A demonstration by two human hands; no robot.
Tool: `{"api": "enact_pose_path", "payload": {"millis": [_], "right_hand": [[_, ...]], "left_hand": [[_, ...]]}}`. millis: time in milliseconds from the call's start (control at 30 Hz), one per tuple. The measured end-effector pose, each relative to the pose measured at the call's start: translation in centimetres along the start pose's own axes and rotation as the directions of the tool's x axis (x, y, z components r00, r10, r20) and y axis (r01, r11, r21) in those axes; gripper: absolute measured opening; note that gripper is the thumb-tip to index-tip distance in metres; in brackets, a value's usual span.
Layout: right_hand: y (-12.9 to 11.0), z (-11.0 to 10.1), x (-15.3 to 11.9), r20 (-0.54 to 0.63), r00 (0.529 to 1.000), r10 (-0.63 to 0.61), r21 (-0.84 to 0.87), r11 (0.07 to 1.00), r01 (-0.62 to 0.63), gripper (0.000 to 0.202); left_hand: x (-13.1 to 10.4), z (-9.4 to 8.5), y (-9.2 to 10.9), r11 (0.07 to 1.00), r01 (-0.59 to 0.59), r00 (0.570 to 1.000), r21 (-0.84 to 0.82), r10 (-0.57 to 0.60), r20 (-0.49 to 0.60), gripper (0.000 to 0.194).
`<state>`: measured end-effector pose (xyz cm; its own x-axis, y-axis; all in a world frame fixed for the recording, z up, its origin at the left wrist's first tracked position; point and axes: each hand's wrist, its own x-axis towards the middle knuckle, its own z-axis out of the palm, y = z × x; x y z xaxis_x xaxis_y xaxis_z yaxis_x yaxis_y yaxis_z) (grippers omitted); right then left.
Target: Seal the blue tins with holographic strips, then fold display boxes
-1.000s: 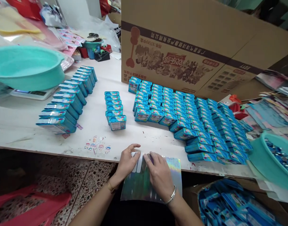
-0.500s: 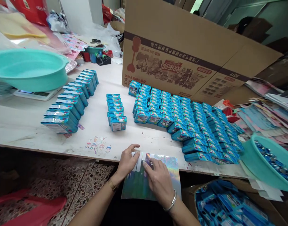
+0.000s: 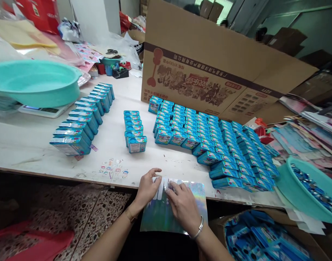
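A shiny holographic sheet point(image 3: 160, 217) lies over the table's front edge, with pale strips on its upper left part. My left hand point(image 3: 148, 186) rests at the sheet's upper left corner, its fingers curved and apart. My right hand point(image 3: 183, 204) is on the middle of the sheet, thumb and index finger close together at a pale strip; what lies between them is too small to make out. Beyond the hands stands a short row of blue boxes point(image 3: 137, 144). A longer row of blue boxes point(image 3: 70, 145) is at the left, and a large block of them point(image 3: 209, 157) at the right.
A big cardboard box point(image 3: 198, 47) stands behind the blocks. A teal basin point(image 3: 35, 96) sits over a scale at the left; another basin point(image 3: 288, 181) with small blue pieces is at the right. Below it, an open carton holds blue packs point(image 3: 266, 232). Papers are stacked far right.
The view has shifted slightly. My right hand's fingers have moved a little on the sheet, with the index finger now nearer the thumb. My left hand has hardly moved.
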<state>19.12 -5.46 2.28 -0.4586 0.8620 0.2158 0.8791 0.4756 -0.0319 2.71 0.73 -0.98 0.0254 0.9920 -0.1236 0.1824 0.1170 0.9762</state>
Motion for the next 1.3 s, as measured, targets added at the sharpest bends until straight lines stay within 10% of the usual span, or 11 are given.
{"api": "enact_pose_path", "payload": {"millis": [367,567,767,967,1200,1300], "right_hand": [[-0.1,0.0,0.4,-0.139,0.989,-0.054,0.042,0.997,0.06,0.019],[-1.3,-5.9,-3.5,-0.059,0.998,-0.033,0.282,0.958,0.048,0.024],[-0.7,-14.5,-2.1,0.297,0.94,0.166,0.808,0.481,-0.34,0.022],[0.5,-15.5,4.2,0.462,0.856,0.232,0.883,-0.031,-0.468,0.032],[-0.8,-12.2,10.1,0.495,0.865,0.084,0.863,-0.166,-0.477,0.031],[-1.4,-11.1,12.1,0.516,0.857,0.011,0.845,-0.169,-0.507,0.032]], "left_hand": [[-0.1,0.0,0.2,0.999,-0.024,1.0,0.048,0.025,-0.013,0.031],[-0.3,0.3,-0.4,0.991,-0.054,0.998,0.123,0.059,-0.033,0.031],[-1.4,1.1,-1.5,0.956,-0.194,0.979,0.221,0.202,-0.015,0.03],[-3.6,-0.9,-0.6,0.958,-0.282,0.959,-0.054,0.281,-0.018,0.032],[-3.6,-8.4,5.7,0.852,-0.252,0.96,-0.458,0.282,-0.005,0.073],[-2.7,-9.8,7.6,0.904,-0.268,0.958,-0.334,0.286,0.005,0.051]]}}
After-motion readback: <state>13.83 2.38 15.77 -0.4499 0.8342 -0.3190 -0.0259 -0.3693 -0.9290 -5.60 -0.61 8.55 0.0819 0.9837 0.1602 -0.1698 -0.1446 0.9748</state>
